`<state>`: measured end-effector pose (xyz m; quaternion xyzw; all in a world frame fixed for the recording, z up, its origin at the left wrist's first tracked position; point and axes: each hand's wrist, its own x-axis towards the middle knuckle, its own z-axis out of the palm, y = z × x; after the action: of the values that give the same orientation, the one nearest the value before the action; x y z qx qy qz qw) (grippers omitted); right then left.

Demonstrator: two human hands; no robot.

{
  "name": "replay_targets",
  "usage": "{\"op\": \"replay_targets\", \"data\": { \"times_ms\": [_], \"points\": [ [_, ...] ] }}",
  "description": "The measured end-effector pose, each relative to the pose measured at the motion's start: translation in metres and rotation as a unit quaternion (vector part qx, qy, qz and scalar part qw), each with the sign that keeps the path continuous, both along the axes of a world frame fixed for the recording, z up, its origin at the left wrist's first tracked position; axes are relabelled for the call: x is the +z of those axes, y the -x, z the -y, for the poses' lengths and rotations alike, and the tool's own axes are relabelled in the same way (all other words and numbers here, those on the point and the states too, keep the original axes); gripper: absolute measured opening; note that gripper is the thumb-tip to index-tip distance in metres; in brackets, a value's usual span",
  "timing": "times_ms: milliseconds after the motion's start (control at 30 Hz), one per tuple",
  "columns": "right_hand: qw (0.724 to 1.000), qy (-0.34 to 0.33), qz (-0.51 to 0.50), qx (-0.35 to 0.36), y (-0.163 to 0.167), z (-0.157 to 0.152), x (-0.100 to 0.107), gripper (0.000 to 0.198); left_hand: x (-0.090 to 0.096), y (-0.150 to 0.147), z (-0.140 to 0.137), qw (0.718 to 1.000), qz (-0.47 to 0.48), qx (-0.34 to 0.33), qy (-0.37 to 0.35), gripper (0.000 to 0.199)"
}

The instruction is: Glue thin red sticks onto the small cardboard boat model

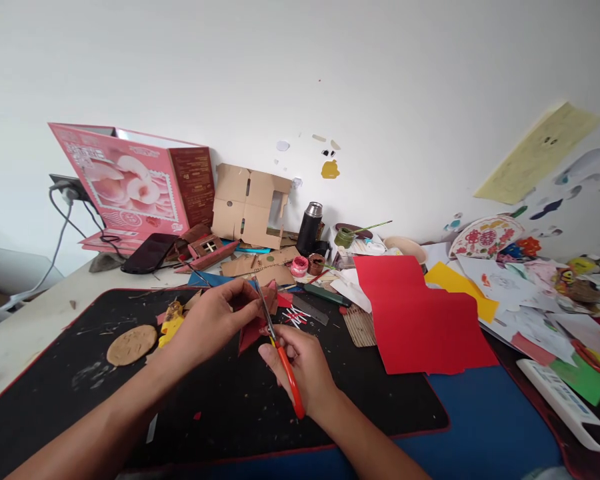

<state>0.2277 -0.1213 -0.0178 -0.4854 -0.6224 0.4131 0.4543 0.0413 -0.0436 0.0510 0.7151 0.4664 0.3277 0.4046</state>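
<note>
Orange-handled scissors [291, 387] are gripped in my right hand [310, 367], blades pointing up and away from me. My left hand [213, 323] pinches a dark red piece of card or paper [250, 335] beside the blades; its upper part is partly hidden by my fingers. The blades overlap the red piece in view, but I cannot tell whether they are cutting it. Left of my left hand lie a yellow, brown-stained scrap [172, 321] and a round tan disc [131, 345]. Small white strips [297, 315] lie just beyond my right hand.
A black mat [205, 407] covers the desk front. A large red sheet [430, 327] lies at right. Behind stand paint jars [299, 267], a black flask [310, 228], cut cardboard [250, 207] and a pink box [130, 180]. A phone [149, 253] lies at left.
</note>
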Motion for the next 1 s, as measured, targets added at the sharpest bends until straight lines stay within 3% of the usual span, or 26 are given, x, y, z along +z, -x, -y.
{"op": "replay_targets", "data": {
  "times_ms": [133, 300, 1000],
  "points": [
    [0.999, -0.031, 0.026, -0.011, 0.002, -0.001, 0.003, 0.03, 0.001, 0.001, 0.0, 0.999, -0.044, 0.014, -0.018, 0.035],
    [0.999, -0.025, 0.027, -0.007, 0.002, -0.001, 0.002, 0.026, 0.0, 0.0, 0.0, 0.998, -0.055, 0.011, -0.04, 0.028],
    [0.999, -0.015, 0.031, -0.021, 0.002, -0.002, -0.007, 0.034, -0.011, -0.004, -0.005, 0.999, -0.05, 0.014, -0.018, 0.034]
  ]
}}
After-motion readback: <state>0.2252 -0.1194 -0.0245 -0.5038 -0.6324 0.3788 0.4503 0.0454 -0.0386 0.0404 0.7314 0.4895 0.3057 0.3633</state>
